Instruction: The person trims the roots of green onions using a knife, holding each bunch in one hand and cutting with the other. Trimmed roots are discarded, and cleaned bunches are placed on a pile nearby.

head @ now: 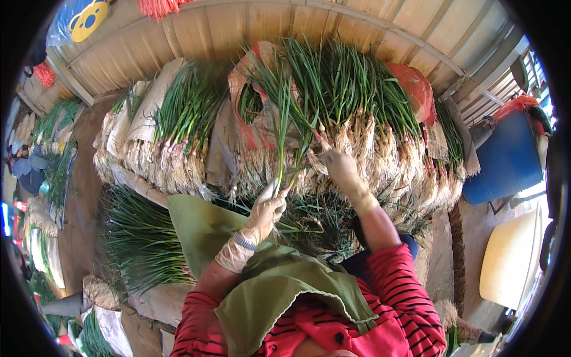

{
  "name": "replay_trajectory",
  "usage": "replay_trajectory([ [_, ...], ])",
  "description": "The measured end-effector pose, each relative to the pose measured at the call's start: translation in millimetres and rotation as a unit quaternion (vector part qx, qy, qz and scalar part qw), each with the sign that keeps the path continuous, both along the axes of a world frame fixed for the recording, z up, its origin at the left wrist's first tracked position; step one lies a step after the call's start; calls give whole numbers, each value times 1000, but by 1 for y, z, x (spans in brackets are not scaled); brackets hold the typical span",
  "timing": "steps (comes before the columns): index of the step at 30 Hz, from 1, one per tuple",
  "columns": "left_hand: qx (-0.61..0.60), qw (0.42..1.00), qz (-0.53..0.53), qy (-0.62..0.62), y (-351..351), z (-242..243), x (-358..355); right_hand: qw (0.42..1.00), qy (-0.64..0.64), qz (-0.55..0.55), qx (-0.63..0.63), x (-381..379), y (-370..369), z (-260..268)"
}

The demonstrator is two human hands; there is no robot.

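My left hand (266, 207), in a pale glove, is closed on green allium stalks (282, 134) whose leaves point up and away from me. My right hand (341, 167), gloved too, is at the pale roots of a stalk with a pinkish bulb (319, 134), its leaves leaning up and left; the fingers are partly hidden, so the hold is not certain. Just beyond both hands stands a long row of green alliums with pale stringy roots (366, 134) towards me. A woven sack (263, 120) lies among them.
Loose green leaves and trimmings (325, 218) lie below my hands. A green apron (285, 276) covers my lap. More alliums (142, 241) are heaped at the left. At the right stand a blue barrel (504, 156) and a cream tub (508, 259). A corrugated wall (209, 31) rises behind the row.
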State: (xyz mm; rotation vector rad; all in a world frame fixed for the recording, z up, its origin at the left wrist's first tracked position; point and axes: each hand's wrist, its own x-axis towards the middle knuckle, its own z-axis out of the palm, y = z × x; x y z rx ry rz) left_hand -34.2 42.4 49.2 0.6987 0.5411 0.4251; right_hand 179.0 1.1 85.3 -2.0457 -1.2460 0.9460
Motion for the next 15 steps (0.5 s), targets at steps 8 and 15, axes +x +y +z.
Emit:
replay_trajectory([
  [8,-1,999,-8,47,-17,-15,-13,906,414,-77,35,-38,-10,-79],
  [15,-59,989,-131,35,-18,-11,-7,914,-364,161,73,-23,-11,-76],
])
